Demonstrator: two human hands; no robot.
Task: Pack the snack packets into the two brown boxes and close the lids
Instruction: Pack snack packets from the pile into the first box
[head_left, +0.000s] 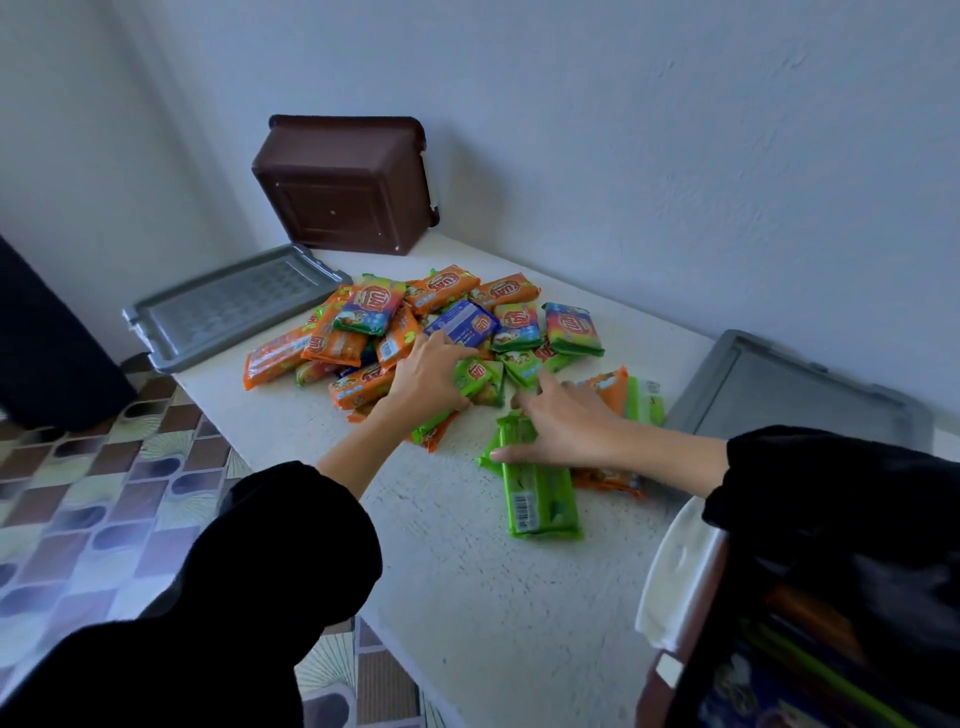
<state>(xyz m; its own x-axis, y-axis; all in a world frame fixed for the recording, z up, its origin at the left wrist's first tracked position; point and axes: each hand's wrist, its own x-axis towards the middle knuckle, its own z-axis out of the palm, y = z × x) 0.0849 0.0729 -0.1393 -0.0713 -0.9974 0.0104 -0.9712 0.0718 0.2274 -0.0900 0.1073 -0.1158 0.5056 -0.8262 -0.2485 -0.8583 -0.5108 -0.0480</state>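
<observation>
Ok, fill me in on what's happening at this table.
A person is sorting a pile of snack packets on the white table. The left hand grips a small green packet; the right hand presses on a stack of long green packets. One brown box lies tipped against the wall, and two grey lids lie off to the sides.

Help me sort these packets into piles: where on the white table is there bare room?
The white table is bare along its near edge, in front of the long green packets, and between the orange packets and its left edge. The middle is crowded with the packet heap and both hands.
</observation>
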